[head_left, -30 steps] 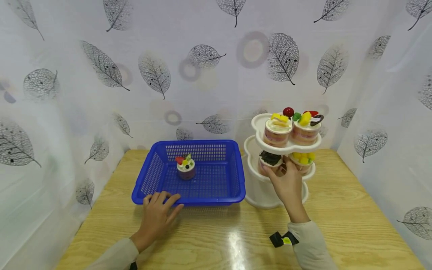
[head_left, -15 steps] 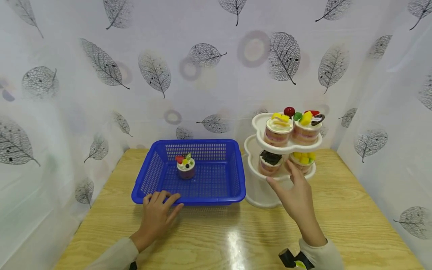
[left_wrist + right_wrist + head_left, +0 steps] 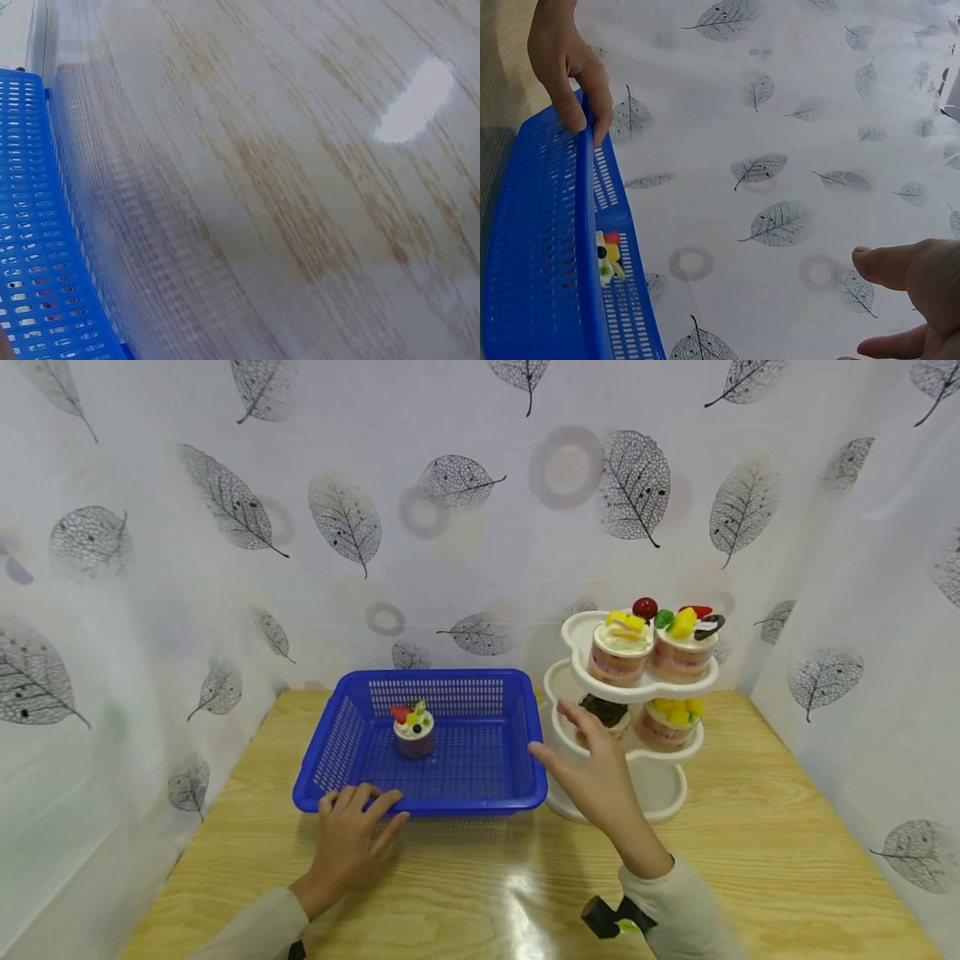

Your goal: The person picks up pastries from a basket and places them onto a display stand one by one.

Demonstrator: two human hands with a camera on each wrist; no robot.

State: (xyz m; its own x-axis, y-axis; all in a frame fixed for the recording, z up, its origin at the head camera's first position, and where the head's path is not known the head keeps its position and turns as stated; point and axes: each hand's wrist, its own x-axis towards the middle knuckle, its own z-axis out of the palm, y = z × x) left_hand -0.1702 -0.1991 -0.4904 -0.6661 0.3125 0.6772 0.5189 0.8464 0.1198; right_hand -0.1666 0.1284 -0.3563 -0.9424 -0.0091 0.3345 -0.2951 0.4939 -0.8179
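In the head view my left hand (image 3: 348, 839) holds the near rim of a blue plastic basket (image 3: 431, 806); the right wrist view shows its thumb outside the wall and fingers over the rim. Inside the basket stands one fruit-topped dessert cup (image 3: 414, 732). My right hand (image 3: 596, 785), fingers spread and holding nothing, is in front of a white tiered stand (image 3: 652, 693). It partly hides a dark-topped dessert cup (image 3: 606, 710) on the middle tier. Beside that is a yellow-topped dessert cup (image 3: 670, 724). The top tier carries a cream cup (image 3: 621, 649) and a fruit cup (image 3: 682, 647).
The stand is close to the basket's right side on a wooden table (image 3: 772, 827). A white curtain (image 3: 465, 552) with leaf prints hangs behind and along both sides. A red cherry (image 3: 645, 608) shows above the top tier.
My right hand was between the two middle-tier cups, drew back with nothing in it, then moved left toward the basket's right edge. My left hand and the cups kept their places.
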